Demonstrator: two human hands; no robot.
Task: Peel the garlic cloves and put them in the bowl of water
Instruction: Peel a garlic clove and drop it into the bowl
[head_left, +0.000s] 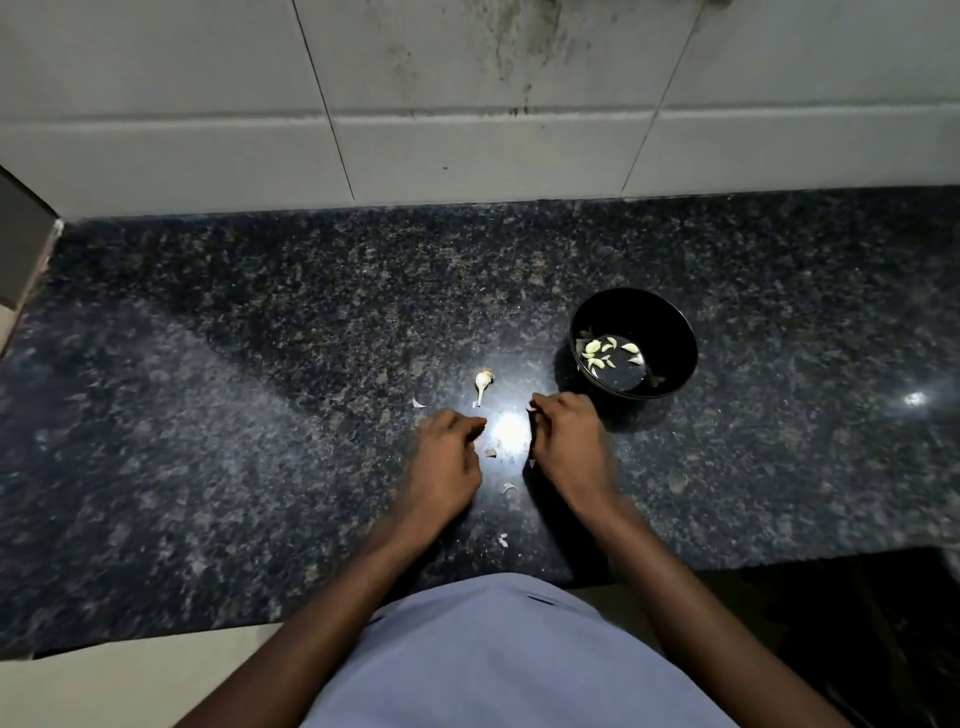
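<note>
A black bowl (681, 332) of water stands on the dark granite counter (260, 364), right of centre, with several peeled garlic cloves (597, 351) floating in it. A garlic stem remnant (483, 382) lies left of the bowl. My right hand (569, 441) is just in front of the bowl, its fingers curled, and pinches a small white garlic piece (531, 409) at the fingertips. My left hand (447, 457) rests on the counter opposite it with the fingers curled under. Whether the left hand holds anything is hidden.
Scraps of garlic peel (491, 451) lie between and in front of my hands, and one lies near the stem (418, 402). A tiled wall (467, 130) closes the back of the counter. A bright light reflection (509, 428) sits between my hands.
</note>
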